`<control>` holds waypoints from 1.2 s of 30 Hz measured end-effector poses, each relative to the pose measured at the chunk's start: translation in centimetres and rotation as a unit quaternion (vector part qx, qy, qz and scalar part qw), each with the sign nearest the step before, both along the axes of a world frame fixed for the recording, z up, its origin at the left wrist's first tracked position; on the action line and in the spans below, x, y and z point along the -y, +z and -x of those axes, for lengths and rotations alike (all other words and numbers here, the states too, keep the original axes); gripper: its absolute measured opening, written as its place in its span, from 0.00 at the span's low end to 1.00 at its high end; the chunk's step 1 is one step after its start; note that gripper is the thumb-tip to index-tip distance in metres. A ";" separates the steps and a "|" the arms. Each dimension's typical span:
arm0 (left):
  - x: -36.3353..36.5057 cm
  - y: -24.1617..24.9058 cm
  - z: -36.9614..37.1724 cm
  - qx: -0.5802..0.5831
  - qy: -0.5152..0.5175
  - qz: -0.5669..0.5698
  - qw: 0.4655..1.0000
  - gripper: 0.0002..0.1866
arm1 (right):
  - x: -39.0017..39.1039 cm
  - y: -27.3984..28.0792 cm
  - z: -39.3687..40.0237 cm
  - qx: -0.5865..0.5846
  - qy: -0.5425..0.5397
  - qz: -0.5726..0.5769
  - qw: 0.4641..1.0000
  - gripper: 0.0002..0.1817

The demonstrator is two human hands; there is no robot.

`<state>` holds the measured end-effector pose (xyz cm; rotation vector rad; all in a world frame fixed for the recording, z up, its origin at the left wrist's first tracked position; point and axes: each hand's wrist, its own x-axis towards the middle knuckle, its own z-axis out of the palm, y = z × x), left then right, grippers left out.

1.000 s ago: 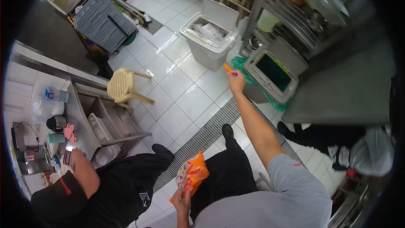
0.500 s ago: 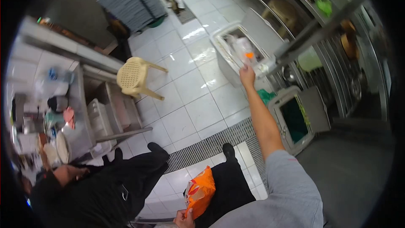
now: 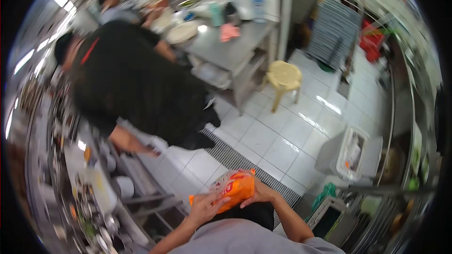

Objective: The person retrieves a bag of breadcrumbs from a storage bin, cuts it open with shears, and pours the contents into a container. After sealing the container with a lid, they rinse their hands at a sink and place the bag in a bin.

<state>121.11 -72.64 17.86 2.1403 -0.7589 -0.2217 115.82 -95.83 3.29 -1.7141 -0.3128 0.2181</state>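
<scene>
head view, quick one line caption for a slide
Both hands, left hand and right hand, hold an orange snack bag above a tiled kitchen floor.

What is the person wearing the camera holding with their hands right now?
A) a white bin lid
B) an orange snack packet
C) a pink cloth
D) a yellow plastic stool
B: both the left hand and the right hand grip the orange snack packet in front of the body, while the yellow stool stands apart on the tiled floor.
</scene>
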 end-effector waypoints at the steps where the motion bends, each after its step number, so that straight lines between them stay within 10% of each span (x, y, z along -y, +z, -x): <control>1: -0.8 1.7 -0.7 0.044 0.007 0.036 0.998 0.12 | -1.6 0.4 -1.8 0.049 0.018 0.051 0.997 0.63; 9: -18.2 7.4 -1.0 0.171 0.122 0.025 0.977 0.15 | -17.7 10.3 -13.5 -0.080 0.250 -0.210 0.942 0.78; 14: -27.0 8.1 -0.4 0.232 0.277 -0.047 0.931 0.16 | -30.8 10.1 -20.1 0.047 0.358 -0.098 0.927 0.29; 28: -40.6 10.5 -2.4 0.189 0.632 -0.096 0.745 0.15 | -54.7 13.6 -31.5 0.018 0.438 -0.143 0.887 0.06; 36: -45.1 14.9 -9.6 0.071 0.760 0.042 0.644 0.17 | -64.0 14.5 -39.1 -0.052 0.406 -0.210 0.888 0.18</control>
